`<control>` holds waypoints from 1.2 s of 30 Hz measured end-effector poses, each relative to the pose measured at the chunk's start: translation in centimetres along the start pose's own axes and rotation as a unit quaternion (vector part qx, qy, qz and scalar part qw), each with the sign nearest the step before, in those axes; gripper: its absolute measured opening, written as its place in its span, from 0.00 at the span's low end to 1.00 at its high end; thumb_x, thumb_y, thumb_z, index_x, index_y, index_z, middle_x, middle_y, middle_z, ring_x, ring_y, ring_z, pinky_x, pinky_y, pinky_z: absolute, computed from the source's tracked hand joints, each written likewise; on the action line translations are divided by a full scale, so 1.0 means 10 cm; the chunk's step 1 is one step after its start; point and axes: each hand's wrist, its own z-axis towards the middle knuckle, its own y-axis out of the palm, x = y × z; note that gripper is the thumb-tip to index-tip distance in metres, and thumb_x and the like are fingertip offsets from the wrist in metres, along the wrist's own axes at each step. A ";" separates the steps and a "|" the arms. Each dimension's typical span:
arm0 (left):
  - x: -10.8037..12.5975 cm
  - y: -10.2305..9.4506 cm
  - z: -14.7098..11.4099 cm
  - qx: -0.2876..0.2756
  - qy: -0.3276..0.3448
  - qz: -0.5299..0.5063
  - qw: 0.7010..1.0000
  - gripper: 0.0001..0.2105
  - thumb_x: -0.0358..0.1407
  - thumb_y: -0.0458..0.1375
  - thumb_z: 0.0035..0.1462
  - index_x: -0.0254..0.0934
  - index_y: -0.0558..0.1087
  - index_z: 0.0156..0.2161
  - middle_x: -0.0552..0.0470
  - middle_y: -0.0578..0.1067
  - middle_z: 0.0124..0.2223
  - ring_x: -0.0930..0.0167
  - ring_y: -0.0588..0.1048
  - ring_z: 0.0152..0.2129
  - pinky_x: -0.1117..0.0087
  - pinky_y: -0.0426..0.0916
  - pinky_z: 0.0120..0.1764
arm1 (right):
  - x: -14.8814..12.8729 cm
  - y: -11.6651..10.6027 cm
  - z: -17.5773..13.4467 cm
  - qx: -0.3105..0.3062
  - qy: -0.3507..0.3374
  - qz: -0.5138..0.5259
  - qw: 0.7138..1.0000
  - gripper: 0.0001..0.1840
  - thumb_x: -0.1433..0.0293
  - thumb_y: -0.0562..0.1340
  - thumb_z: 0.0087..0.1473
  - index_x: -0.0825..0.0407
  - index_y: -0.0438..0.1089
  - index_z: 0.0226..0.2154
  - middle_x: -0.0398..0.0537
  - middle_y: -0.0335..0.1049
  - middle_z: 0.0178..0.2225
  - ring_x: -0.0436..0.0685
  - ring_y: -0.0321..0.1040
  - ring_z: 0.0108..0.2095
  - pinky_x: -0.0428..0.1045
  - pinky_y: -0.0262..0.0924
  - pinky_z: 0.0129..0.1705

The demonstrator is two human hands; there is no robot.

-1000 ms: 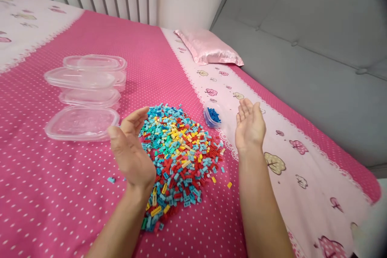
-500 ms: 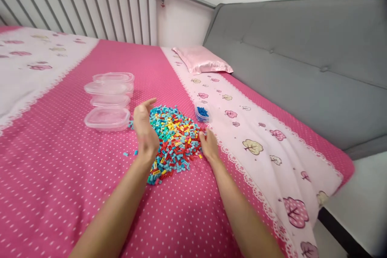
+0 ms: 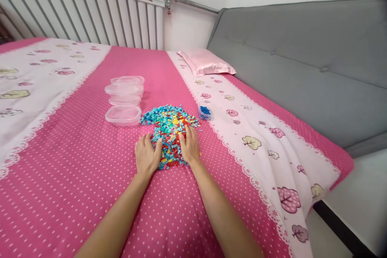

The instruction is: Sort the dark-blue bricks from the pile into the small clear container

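A heap of small toy building bricks (image 3: 169,119) in light blue, teal, yellow and red lies spread on the pink bedspread. At its near left edge is my left hand (image 3: 146,155), palm down, thumb apart from the fingers. My right hand (image 3: 190,145) rests against the right side of the heap, fingers stretched forward and thumb spread. Between the two thumbs runs a band of red, yellow and blue bricks. Some bricks under the fingers are hidden. Beyond the heap, to the right, a small clear tub (image 3: 205,112) holds dark blue bricks.
Several clear plastic containers (image 3: 123,117) stand in a row left of the heap. A pink satin pillow (image 3: 207,62) lies farther back, beside the grey padded headboard (image 3: 290,68). A white slatted radiator (image 3: 121,20) and a pipe (image 3: 193,3) line the far wall.
Both hands have moved nearer to me and closer together, the left down from the heap's far left side, the right inward. The near part of the heap is narrower. The view has shifted slightly.
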 end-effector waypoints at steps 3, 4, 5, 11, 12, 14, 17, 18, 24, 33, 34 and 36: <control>0.06 0.05 0.01 -0.023 0.033 -0.027 0.999 0.30 0.51 0.41 0.57 0.30 0.58 0.57 0.35 0.62 0.57 0.58 0.58 0.56 0.54 0.48 0.57 | -0.05 -0.05 -0.05 0.010 -0.034 -0.007 0.999 0.29 0.58 0.43 0.60 0.56 0.49 0.60 0.53 0.46 0.62 0.56 0.39 0.62 0.55 0.38 0.61; 0.07 0.06 0.01 -0.029 0.038 -0.040 0.998 0.29 0.51 0.41 0.57 0.31 0.59 0.57 0.36 0.61 0.57 0.59 0.57 0.56 0.54 0.49 0.57 | -0.07 -0.07 -0.07 0.019 -0.046 -0.006 0.999 0.29 0.59 0.43 0.60 0.56 0.49 0.59 0.53 0.47 0.61 0.55 0.39 0.62 0.55 0.38 0.61; 0.08 0.06 0.00 -0.036 0.044 -0.053 0.997 0.29 0.51 0.41 0.57 0.32 0.59 0.57 0.36 0.61 0.58 0.59 0.57 0.56 0.54 0.49 0.57 | -0.08 -0.09 -0.08 0.032 -0.056 -0.004 0.998 0.28 0.60 0.44 0.60 0.56 0.50 0.59 0.53 0.48 0.61 0.55 0.39 0.62 0.55 0.39 0.61; 0.07 0.08 -0.03 -0.080 0.075 -0.068 0.992 0.29 0.52 0.43 0.56 0.33 0.62 0.56 0.36 0.58 0.60 0.59 0.54 0.58 0.54 0.48 0.57 | -0.02 -0.18 -0.11 0.184 -0.079 -0.002 0.980 0.24 0.66 0.45 0.60 0.57 0.55 0.56 0.56 0.57 0.56 0.55 0.47 0.59 0.57 0.46 0.59; 0.06 0.09 -0.03 -0.081 0.073 -0.066 0.992 0.30 0.52 0.43 0.56 0.33 0.62 0.56 0.36 0.58 0.60 0.59 0.54 0.58 0.54 0.49 0.57 | 0.00 -0.20 -0.12 0.212 -0.082 -0.004 0.974 0.23 0.67 0.45 0.60 0.57 0.56 0.55 0.56 0.58 0.55 0.56 0.49 0.59 0.58 0.47 0.58; 0.06 0.09 -0.02 -0.081 0.070 -0.066 0.992 0.30 0.53 0.43 0.56 0.33 0.62 0.56 0.36 0.58 0.60 0.59 0.55 0.58 0.54 0.50 0.57 | 0.03 -0.23 -0.14 0.250 -0.086 -0.011 0.964 0.22 0.67 0.45 0.59 0.56 0.57 0.54 0.56 0.59 0.54 0.56 0.51 0.58 0.59 0.49 0.57; 0.06 0.09 -0.01 -0.088 0.079 -0.068 0.991 0.31 0.54 0.43 0.55 0.33 0.63 0.55 0.36 0.59 0.59 0.59 0.56 0.58 0.53 0.52 0.56 | 0.08 -0.25 -0.17 0.269 -0.066 -0.038 0.960 0.22 0.66 0.45 0.59 0.55 0.59 0.53 0.56 0.59 0.54 0.58 0.52 0.57 0.60 0.49 0.56; 0.06 0.08 -0.01 -0.092 0.085 -0.065 0.990 0.31 0.54 0.44 0.55 0.33 0.63 0.55 0.36 0.59 0.59 0.59 0.56 0.57 0.53 0.52 0.56 | 0.10 -0.25 -0.18 0.270 -0.045 -0.052 0.960 0.22 0.65 0.45 0.59 0.55 0.59 0.53 0.57 0.59 0.54 0.59 0.52 0.57 0.61 0.49 0.57; 0.08 0.07 -0.01 -0.114 0.106 -0.045 0.987 0.33 0.55 0.45 0.53 0.30 0.63 0.55 0.34 0.57 0.60 0.57 0.54 0.58 0.54 0.50 0.57 | 0.22 -0.14 -0.24 0.217 0.141 -0.078 0.963 0.31 0.56 0.42 0.59 0.61 0.58 0.54 0.65 0.55 0.56 0.65 0.49 0.58 0.64 0.45 0.56; 0.02 0.13 -0.02 -0.105 0.122 -0.044 0.986 0.32 0.54 0.47 0.54 0.32 0.62 0.56 0.36 0.56 0.60 0.57 0.53 0.58 0.53 0.49 0.57 | -0.04 -0.03 -0.36 0.026 -0.004 -0.063 0.998 0.35 0.53 0.48 0.57 0.57 0.45 0.61 0.58 0.40 0.63 0.61 0.35 0.63 0.61 0.40 0.60; 0.02 0.13 -0.02 -0.104 0.119 -0.047 0.986 0.31 0.53 0.46 0.54 0.32 0.62 0.56 0.36 0.57 0.60 0.58 0.53 0.58 0.53 0.49 0.57 | -0.04 -0.01 -0.36 0.020 -0.013 -0.065 0.998 0.35 0.54 0.47 0.58 0.57 0.45 0.61 0.57 0.40 0.63 0.60 0.35 0.63 0.61 0.40 0.60; 0.02 0.13 -0.02 -0.103 0.117 -0.048 0.987 0.30 0.52 0.46 0.55 0.31 0.62 0.55 0.35 0.56 0.60 0.58 0.53 0.58 0.54 0.49 0.58 | -0.03 0.02 -0.35 0.015 -0.017 -0.070 0.997 0.34 0.54 0.47 0.58 0.56 0.46 0.60 0.57 0.40 0.63 0.61 0.35 0.63 0.62 0.40 0.60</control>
